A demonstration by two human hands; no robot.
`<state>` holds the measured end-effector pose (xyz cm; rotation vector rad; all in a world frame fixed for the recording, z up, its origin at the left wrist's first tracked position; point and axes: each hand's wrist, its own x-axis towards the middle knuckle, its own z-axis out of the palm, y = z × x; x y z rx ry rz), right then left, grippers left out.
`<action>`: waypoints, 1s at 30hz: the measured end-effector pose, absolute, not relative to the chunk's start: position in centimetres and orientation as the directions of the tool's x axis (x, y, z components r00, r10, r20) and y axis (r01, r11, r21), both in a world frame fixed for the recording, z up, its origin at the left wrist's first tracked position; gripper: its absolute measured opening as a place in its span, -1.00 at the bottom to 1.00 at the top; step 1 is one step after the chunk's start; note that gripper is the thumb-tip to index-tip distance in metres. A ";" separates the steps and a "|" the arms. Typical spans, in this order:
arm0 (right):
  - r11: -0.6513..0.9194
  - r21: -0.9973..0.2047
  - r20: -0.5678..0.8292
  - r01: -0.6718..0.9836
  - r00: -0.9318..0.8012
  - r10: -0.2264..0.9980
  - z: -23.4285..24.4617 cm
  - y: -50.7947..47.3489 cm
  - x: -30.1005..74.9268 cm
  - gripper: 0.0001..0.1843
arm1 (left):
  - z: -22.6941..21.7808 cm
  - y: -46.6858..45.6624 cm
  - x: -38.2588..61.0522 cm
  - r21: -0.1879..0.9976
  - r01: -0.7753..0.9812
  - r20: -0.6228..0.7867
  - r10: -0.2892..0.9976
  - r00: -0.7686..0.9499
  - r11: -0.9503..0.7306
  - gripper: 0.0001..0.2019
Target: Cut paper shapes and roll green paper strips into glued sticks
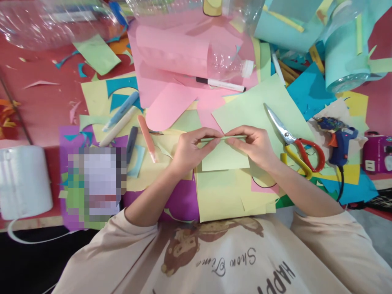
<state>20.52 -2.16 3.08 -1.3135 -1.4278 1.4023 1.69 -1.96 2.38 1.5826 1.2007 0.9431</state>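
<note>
A small light green paper sheet (pixel 225 157) lies in the middle, its far edge rolled into a thin tube. My left hand (pixel 188 149) pinches the left end of that rolled edge with its fingertips. My right hand (pixel 254 145) pinches the right end, fingers curled over the roll. Both hands rest over a pile of yellow paper (pixel 220 196) and purple paper (pixel 180 202).
Scissors with red and yellow handles (pixel 295 143) lie right of my hands, a blue glue gun (pixel 338 141) beyond them. A marker (pixel 220 84), a clear bottle (pixel 228 63), pink paper (pixel 171 61), chalk-like sticks (pixel 122 118) and a white roll (pixel 24 179) surround the pile.
</note>
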 end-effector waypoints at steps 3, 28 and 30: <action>-0.099 -0.981 -0.132 0.164 -0.206 0.970 3.0 -2.0 20.5 -0.79 | 2.1 -2.0 1.7 0.953 0.264 0.086 0.970 0.227 -0.146 -0.91; -0.205 -0.961 -0.241 0.187 -0.197 0.950 2.8 -2.0 20.7 -0.68 | 2.8 -2.1 1.9 0.974 0.208 0.035 0.967 0.252 -0.090 -0.82; -0.204 -0.961 -0.239 0.186 -0.193 0.952 2.9 -2.0 20.6 -0.69 | 2.8 -2.1 2.0 0.968 0.232 0.030 0.963 0.269 -0.095 -0.80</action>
